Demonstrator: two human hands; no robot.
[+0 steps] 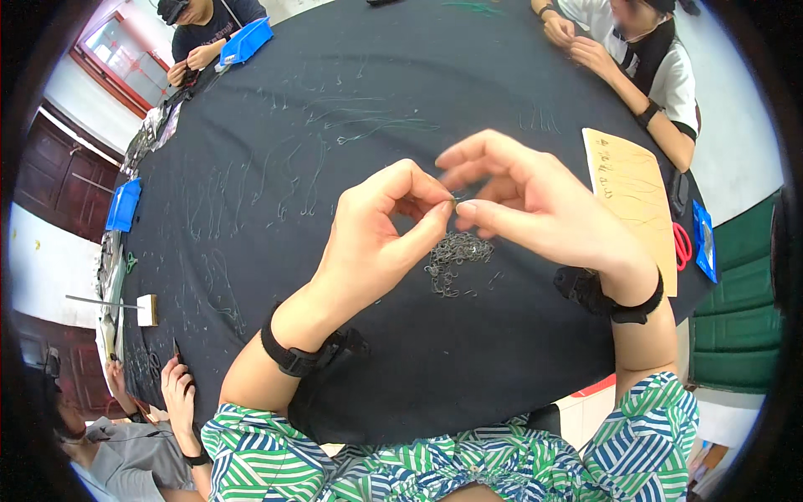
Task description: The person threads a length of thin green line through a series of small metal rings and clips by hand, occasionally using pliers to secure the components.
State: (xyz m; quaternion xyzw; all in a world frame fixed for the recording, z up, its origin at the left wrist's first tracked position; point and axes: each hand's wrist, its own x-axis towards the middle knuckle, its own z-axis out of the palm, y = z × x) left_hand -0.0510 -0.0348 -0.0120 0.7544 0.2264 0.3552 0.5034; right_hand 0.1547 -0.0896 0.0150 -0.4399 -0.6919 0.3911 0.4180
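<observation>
My left hand [368,222] pinches a tiny greenish thing [454,201] between thumb and forefinger, over the middle of the table; its kind is too small to tell. Close against it is my right hand [544,197], thumb tip beside the pinch and fingers apart, somewhat blurred by motion. Below both hands lies a heap of small dark metal fish hooks [456,261] on the black cloth [468,360]. Thin pale green lines with hooks [368,121] are spread out beyond and to the left of my hands.
A tan board with thin strands [636,197], red-handled scissors [682,247] and a blue packet [704,243] lie right. Blue trays [246,42] stand at the far left edge. A white block with a rod [146,310] is left. Other people sit around the table.
</observation>
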